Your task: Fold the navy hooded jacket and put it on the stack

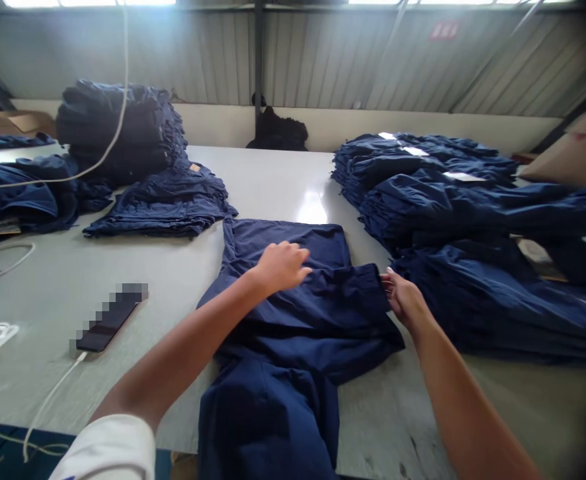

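Observation:
A navy garment (293,320) lies partly folded on the table in front of me, its lower end hanging over the front edge. Whether it is a jacket or trousers I cannot tell. My left hand (283,267) is over its middle, thumb apart from the loosely bent fingers, holding nothing; whether it touches the cloth is unclear. At the garment's right side, my right hand (407,299) has its fingers closed at the end of a folded-over section, partly hidden by the cloth.
Piles of navy garments (453,193) with white labels stand close on the right. More stacks (120,133) and a low folded pile (167,200) are at the left. A phone (110,320) with a cable lies on the table (173,267). A white cable (123,100) hangs at upper left.

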The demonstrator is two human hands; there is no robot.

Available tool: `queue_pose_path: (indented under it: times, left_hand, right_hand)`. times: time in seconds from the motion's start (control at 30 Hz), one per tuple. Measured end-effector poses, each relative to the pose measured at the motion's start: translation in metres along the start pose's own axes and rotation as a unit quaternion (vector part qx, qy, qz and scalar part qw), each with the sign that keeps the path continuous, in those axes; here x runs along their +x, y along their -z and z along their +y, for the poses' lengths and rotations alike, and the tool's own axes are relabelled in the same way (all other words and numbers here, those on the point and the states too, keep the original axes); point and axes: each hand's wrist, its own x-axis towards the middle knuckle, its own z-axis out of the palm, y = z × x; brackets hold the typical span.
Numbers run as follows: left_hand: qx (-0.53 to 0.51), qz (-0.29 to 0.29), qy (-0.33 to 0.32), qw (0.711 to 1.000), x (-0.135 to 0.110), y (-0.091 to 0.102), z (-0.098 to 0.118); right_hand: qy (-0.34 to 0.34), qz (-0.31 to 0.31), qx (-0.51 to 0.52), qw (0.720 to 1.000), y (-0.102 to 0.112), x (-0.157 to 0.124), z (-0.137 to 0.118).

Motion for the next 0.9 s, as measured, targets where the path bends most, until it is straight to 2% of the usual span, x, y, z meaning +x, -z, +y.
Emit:
queue_pose_path:
  times: [0.1,0.17,0.27,0.33,0.4,0.47,0.53,0.6,0.67,0.73,0.8,0.83,0.9]
  left_hand:
    - [-0.035,-0.097,0.049,0.993,-0.013,-0.019,-0.058]
    - [-0.051,-0.114,0.1,0.987,-0.024,-0.031,-0.09]
    - [-0.04,-0.099,0.148,0.983,-0.047,-0.051,-0.117]
    - [-0.032,-0.071,0.158,0.984,-0.068,-0.064,-0.129]
    - [-0.033,-0.042,0.133,0.99,-0.09,-0.075,-0.143]
    - [-0.049,-0.029,0.096,0.994,-0.109,-0.079,-0.158]
    - [-0.063,-0.025,0.08,0.994,-0.122,-0.076,-0.17]
    - [-0.058,-0.009,0.085,0.995,-0.126,-0.069,-0.17]
    - [-0.045,0.018,0.081,0.996,-0.124,-0.06,-0.158]
    - [-0.043,0.034,0.065,0.996,-0.122,-0.055,-0.137]
    - [-0.044,0.022,0.074,0.996,-0.123,-0.057,-0.113]
    - [-0.041,0.008,0.094,0.995,-0.126,-0.061,-0.103]
    - [-0.026,-0.018,0.143,0.989,-0.133,-0.073,-0.088]
  right_hand:
    - [-0.117,-0.041,0.102,0.987,0.02,-0.005,0.013]
    - [-0.149,-0.056,0.108,0.981,0.023,-0.011,0.013]
    - [-0.087,-0.053,0.009,0.995,0.018,-0.02,0.004]
    - [-0.06,-0.044,-0.005,0.997,0.012,-0.024,-0.002]
    - [-0.07,-0.048,0.029,0.996,0.008,-0.027,-0.005]
    - [-0.092,-0.077,0.034,0.992,0.006,-0.03,-0.006]
    - [-0.096,-0.099,-0.037,0.99,0.003,-0.034,-0.006]
    - [-0.059,-0.059,-0.158,0.984,-0.003,-0.041,-0.011]
    - [0.033,0.038,-0.259,0.964,-0.014,-0.052,-0.02]
    - [0.145,0.088,-0.292,0.941,-0.031,-0.066,-0.03]
    - [0.217,0.049,-0.296,0.929,-0.052,-0.08,-0.036]
    - [0.223,0.014,-0.307,0.925,-0.063,-0.085,-0.037]
    - [0.195,-0.04,-0.349,0.916,-0.084,-0.091,-0.032]
